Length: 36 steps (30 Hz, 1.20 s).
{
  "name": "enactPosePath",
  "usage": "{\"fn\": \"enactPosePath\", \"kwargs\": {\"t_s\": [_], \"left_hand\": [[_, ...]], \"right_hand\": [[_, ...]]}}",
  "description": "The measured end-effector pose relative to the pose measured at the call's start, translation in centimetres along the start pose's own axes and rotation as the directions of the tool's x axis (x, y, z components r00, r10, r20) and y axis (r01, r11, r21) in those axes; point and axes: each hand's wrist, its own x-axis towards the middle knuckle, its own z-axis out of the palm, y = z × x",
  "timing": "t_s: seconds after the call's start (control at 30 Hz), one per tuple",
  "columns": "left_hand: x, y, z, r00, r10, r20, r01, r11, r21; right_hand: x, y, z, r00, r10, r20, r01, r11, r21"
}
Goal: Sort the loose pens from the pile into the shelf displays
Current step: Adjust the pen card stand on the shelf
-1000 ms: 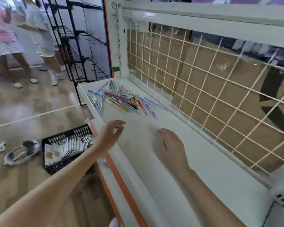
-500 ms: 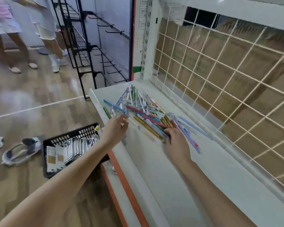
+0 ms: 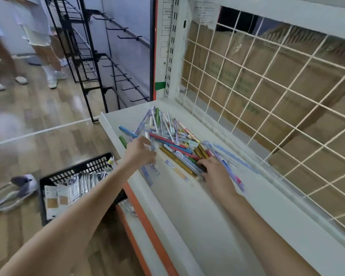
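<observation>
A pile of loose pens (image 3: 173, 140) in many colours lies at the far left end of the white shelf (image 3: 217, 216). My left hand (image 3: 139, 152) is at the pile's left edge, its fingers curled round a few pale blue pens. My right hand (image 3: 215, 174) lies palm down on the near side of the pile, fingers spread over gold and blue pens. A few blue and pink pens (image 3: 233, 176) stick out to the right of that hand.
A cream wire grid (image 3: 267, 100) backs the shelf, with cardboard boxes behind it. A black crate (image 3: 72, 172) of packaged goods stands on the wooden floor to the left, beside a slipper (image 3: 12, 192). A black hook rack (image 3: 100, 62) and two standing persons are farther back.
I have moved closer to the pile. Both hands went from hovering over bare shelf to the pens; the left now grips some, the right rests on the pile.
</observation>
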Motion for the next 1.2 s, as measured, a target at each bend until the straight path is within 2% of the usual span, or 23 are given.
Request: {"fn": "enactPosePath", "kwargs": {"t_s": [0.1, 0.27, 0.37, 0.5, 0.6, 0.7, 0.8, 0.9, 0.97, 1.2], "left_hand": [[-1.3, 0.9, -0.6, 0.985, -0.107, 0.132, 0.143, 0.943, -0.301], [-5.1, 2.1, 0.3, 0.959, -0.088, 0.271, 0.220, 0.834, -0.505], [-7.7, 3.3, 1.6, 0.945, 0.036, 0.326, 0.142, 0.851, -0.505], [-11.2, 5.9, 3.9, 0.910, 0.223, 0.350, -0.025, 0.871, -0.490], [-14.3, 7.7, 6.7, 0.870, 0.300, 0.391, -0.075, 0.865, -0.496], [-18.3, 9.5, 10.2, 0.798, 0.416, 0.436, -0.132, 0.827, -0.547], [-22.9, 11.5, 14.1, 0.716, 0.503, 0.485, -0.168, 0.798, -0.579], [-28.3, 13.6, 18.1, 0.645, 0.546, 0.535, -0.190, 0.792, -0.580], [-32.1, 14.8, 20.4, 0.572, 0.582, 0.578, -0.212, 0.786, -0.581], [-42.6, 17.4, 26.8, 0.388, 0.636, 0.667, -0.297, 0.772, -0.563]], "right_hand": [[-0.6, -0.1, -0.5, 0.999, 0.018, 0.028, -0.019, 0.999, 0.042], [-2.5, 0.4, -2.0, 0.998, 0.050, 0.046, -0.057, 0.984, 0.170], [-4.8, 1.4, -3.1, 0.994, 0.105, -0.018, -0.093, 0.940, 0.329], [-9.3, 3.2, -5.1, 0.981, 0.174, -0.081, -0.088, 0.784, 0.614], [-13.7, 5.1, -6.7, 0.955, 0.264, -0.133, -0.097, 0.704, 0.704], [-18.8, 7.2, -8.3, 0.917, 0.346, -0.199, -0.085, 0.657, 0.749], [-24.9, 9.7, -10.0, 0.861, 0.422, -0.284, -0.043, 0.617, 0.786], [-31.8, 12.3, -11.6, 0.778, 0.507, -0.372, -0.017, 0.609, 0.793], [-36.5, 14.0, -12.5, 0.717, 0.560, -0.414, 0.003, 0.592, 0.806], [-48.6, 19.5, -14.2, 0.448, 0.724, -0.525, 0.039, 0.571, 0.820]]}}
